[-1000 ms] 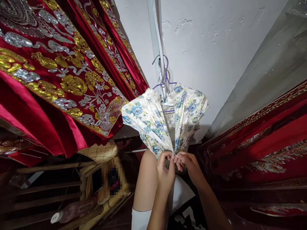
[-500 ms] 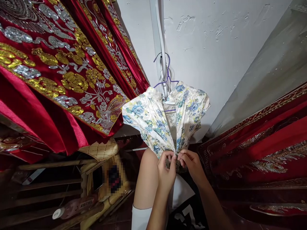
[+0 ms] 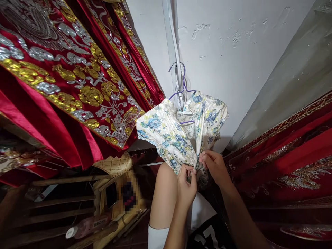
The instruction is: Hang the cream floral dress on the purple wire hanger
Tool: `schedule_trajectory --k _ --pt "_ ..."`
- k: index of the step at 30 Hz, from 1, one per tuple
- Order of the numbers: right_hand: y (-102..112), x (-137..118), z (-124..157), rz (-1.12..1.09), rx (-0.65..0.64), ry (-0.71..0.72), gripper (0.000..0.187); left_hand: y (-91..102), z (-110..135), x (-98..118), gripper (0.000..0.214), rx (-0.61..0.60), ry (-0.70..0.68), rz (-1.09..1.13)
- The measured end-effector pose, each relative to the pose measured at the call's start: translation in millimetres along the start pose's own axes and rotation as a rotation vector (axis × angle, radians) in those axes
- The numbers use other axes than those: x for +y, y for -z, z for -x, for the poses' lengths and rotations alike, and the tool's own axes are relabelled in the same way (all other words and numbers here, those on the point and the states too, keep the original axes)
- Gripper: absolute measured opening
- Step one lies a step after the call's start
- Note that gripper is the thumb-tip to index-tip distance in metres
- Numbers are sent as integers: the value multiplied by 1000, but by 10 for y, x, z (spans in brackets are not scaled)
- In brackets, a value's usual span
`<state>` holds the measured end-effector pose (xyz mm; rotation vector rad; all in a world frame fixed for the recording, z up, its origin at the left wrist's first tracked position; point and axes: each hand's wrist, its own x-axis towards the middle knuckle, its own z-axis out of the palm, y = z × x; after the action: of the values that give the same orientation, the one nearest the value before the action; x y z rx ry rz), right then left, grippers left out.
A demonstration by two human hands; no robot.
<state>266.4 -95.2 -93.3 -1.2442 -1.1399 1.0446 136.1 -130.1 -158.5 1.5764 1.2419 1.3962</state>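
A white short-sleeved blouse (image 3: 173, 135) with blue and yellow flowers hangs on a purple wire hanger (image 3: 183, 81), its front open at the neck. My left hand (image 3: 187, 183) pinches the front edge low on the blouse, near where the two sides meet. Slightly higher and to the right, my right hand (image 3: 211, 164) pinches the other front edge between thumb and fingers. Any fastener at the fingertips is too small to make out. The lower part of the blouse is hidden behind my hands and bare knee (image 3: 166, 186).
Red satin cloth (image 3: 90, 97) with gold and silver sequins hangs at left. Below it stands a wooden chair (image 3: 101, 193) with a bottle (image 3: 88, 226) on its slats. A white wall (image 3: 220, 45) rises behind; red embroidered fabric (image 3: 290, 166) lies right.
My right hand has moved up along the front edge, away from my left hand, which keeps its pinch. The whole view has shifted slightly.
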Motion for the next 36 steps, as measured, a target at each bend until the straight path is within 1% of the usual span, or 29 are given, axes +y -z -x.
schedule_trajectory --k 3,6,11,15,18,20,22,23,25,27,29,31,32,34,36 --pt "45 -243 -279 187 1 114 27 23 -2 -27 19 -19 29 3" --pt "38 -549 -597 353 24 250 29 60 -1 -56 20 -31 66 27" --pt "-80 -1043 -1142 563 100 437 35 137 -51 -75 25 -67 76 43" --pt "-196 -1327 -1460 711 192 503 37 175 -105 -81 28 -69 89 57" --pt "-212 -1414 -1522 664 207 508 36 188 -104 -98 29 -63 128 102" --pt "-180 -1403 -1476 562 167 504 35 213 -106 -94 28 -65 161 127" --pt "-127 -1356 -1394 406 113 460 30 267 -151 -45 26 -83 171 115" --pt "-99 -1327 -1349 304 62 411 26 306 -203 5 24 -83 158 95" --pt "-51 -1263 -1269 64 -75 264 17 393 -382 165 22 -59 93 34" --pt "-27 -1199 -1204 -155 -197 122 13 468 -657 399 17 -9 -20 -28" --pt "-31 -1141 -1150 -283 -264 49 13 500 -994 673 17 36 -173 -44" --pt "-53 -1098 -1102 -311 -285 43 15 485 -1332 933 29 66 -334 -20" --pt "-65 -1084 -1081 -298 -285 58 15 464 -1481 1043 33 49 -370 -17" --pt "-85 -1070 -1052 -244 -269 108 16 414 -1709 1201 29 -9 -408 -55" --pt "-104 -1056 -1044 -180 -248 186 17 375 -1830 1276 21 -35 -443 -133"
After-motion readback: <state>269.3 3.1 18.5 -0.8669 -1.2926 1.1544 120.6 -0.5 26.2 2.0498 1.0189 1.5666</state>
